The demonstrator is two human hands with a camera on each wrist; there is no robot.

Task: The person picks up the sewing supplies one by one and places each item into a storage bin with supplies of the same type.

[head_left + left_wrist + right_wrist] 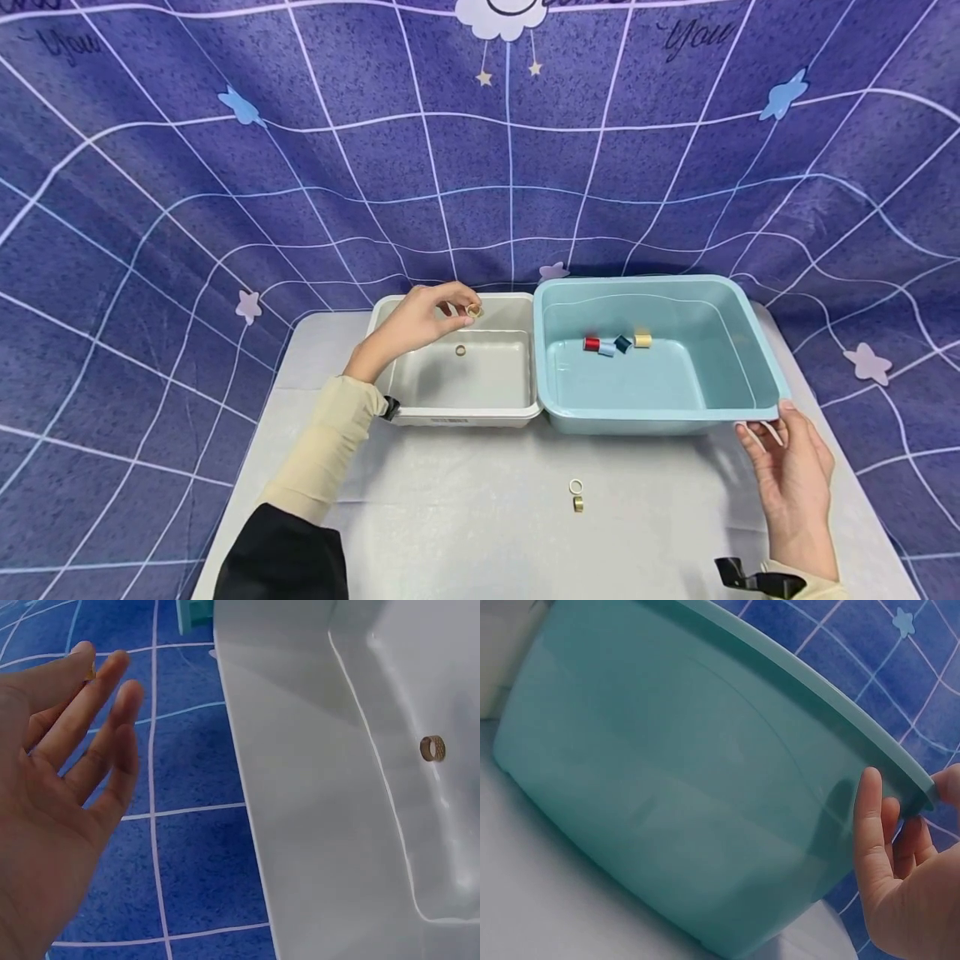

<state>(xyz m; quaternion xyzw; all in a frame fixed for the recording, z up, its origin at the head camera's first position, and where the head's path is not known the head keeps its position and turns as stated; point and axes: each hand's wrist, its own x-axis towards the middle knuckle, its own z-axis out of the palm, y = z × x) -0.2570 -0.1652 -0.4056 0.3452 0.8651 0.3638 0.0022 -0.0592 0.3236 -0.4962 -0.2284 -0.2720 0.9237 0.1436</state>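
Over the back of the white bin (pixel 457 412), my left hand (pixel 416 321) pinches a gold ring (pixel 473 310) between thumb and fingertips. In the left wrist view only a small gold bit of that ring shows; the other fingers of the hand (pixel 67 780) are loosely spread. Another gold ring (pixel 461 351) lies on the floor of the white bin. My right hand (pixel 798 471) grips the front right corner of the blue-green bin (pixel 622 421), its thumb at the rim and its fingers beneath, as the right wrist view also shows.
Inside the blue-green bin lie thread spools: red (pixel 591 344), light blue (pixel 607 350), dark blue (pixel 622 343) and yellow (pixel 642 338). A pale ring (pixel 576 487) and a gold ring (pixel 577 503) lie on the white table (pixel 465 508) before the bins. A blue patterned cloth (pixel 465 158) hangs behind.
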